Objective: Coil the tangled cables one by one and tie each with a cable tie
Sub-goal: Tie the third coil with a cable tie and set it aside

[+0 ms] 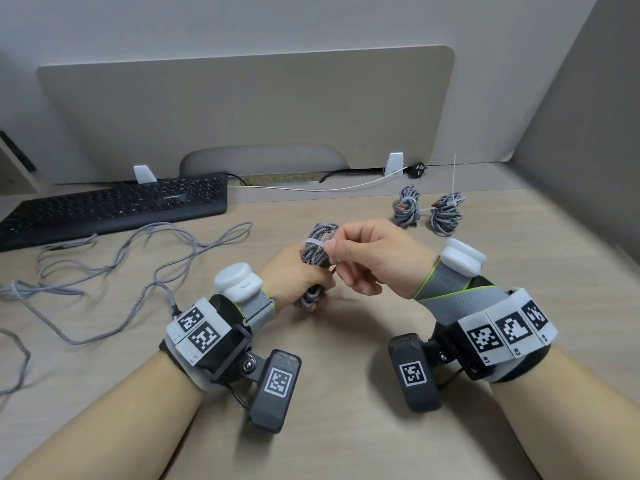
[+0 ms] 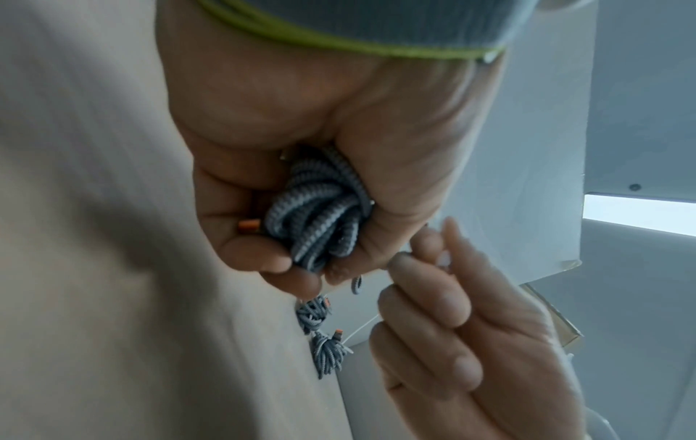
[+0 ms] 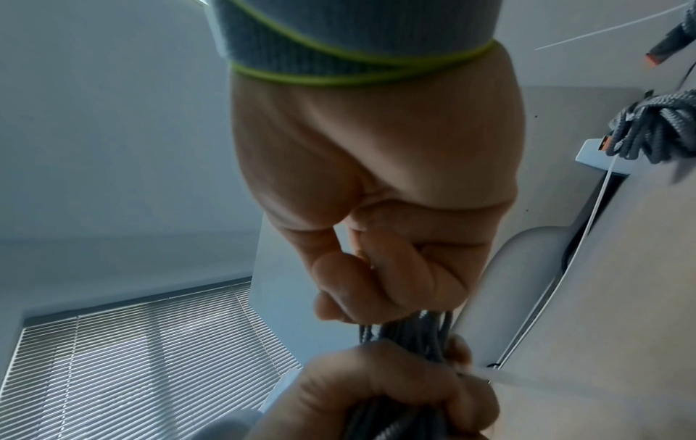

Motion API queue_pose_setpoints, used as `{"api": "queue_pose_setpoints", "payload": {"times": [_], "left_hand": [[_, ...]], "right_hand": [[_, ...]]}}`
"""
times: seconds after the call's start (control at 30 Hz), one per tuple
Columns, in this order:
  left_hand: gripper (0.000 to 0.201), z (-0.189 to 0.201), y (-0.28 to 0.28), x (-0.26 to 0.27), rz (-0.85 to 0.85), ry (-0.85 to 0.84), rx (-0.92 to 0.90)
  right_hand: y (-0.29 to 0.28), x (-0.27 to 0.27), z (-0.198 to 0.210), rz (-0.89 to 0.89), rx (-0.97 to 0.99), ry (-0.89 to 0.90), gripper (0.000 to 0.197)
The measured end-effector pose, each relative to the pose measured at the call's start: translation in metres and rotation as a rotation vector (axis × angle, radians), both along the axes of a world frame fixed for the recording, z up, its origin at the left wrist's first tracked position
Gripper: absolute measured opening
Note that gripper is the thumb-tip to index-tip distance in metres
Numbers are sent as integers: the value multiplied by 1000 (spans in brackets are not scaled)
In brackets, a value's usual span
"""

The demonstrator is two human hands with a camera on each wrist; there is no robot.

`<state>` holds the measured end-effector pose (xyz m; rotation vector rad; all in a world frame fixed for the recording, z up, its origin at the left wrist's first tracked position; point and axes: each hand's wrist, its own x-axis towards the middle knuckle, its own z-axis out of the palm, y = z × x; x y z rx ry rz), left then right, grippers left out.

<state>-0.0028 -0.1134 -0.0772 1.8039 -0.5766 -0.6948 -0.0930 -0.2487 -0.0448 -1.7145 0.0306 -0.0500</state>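
Beyond the grey braided coil (image 1: 317, 252) gripped by the left hand (image 1: 294, 278), two tied grey bundles (image 1: 427, 211) are finished, while a white cable tie (image 1: 317, 244) is pinched around it by the right hand (image 1: 372, 259) and loose grey cables (image 1: 138, 258) left of it are judged still uncoiled.

Not much to read here tbh. The keyboard (image 1: 114, 206) has a brand label, but it's too blurry to make out. The white marker blocks on the right wrist (image 1: 505, 336) say R1 and R2 under their square codes.

black keyboard (image 1: 114, 206), beige divider (image 1: 242, 109), perhaps window blinds (image 3: 132, 357)
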Motion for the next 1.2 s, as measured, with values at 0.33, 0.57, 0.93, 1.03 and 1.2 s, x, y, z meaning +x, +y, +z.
{"api": "queue_pose_setpoints", "payload": {"times": [0.33, 0.57, 0.93, 1.03, 1.2], "left_hand": [[14, 9, 6, 4, 2, 108, -98], [3, 7, 8, 15, 58, 292, -197], [17, 4, 8, 13, 80, 486, -259], [17, 4, 7, 12, 75, 494, -260], [15, 3, 6, 11, 96, 516, -278]], "right_hand": [[-8, 1, 2, -50, -92, -9, 19], [-19, 4, -6, -88, -172, 24, 16], [-15, 2, -8, 84, 62, 63, 14], [-14, 1, -7, 102, 74, 57, 15], [-14, 0, -7, 101, 81, 42, 16]]}}
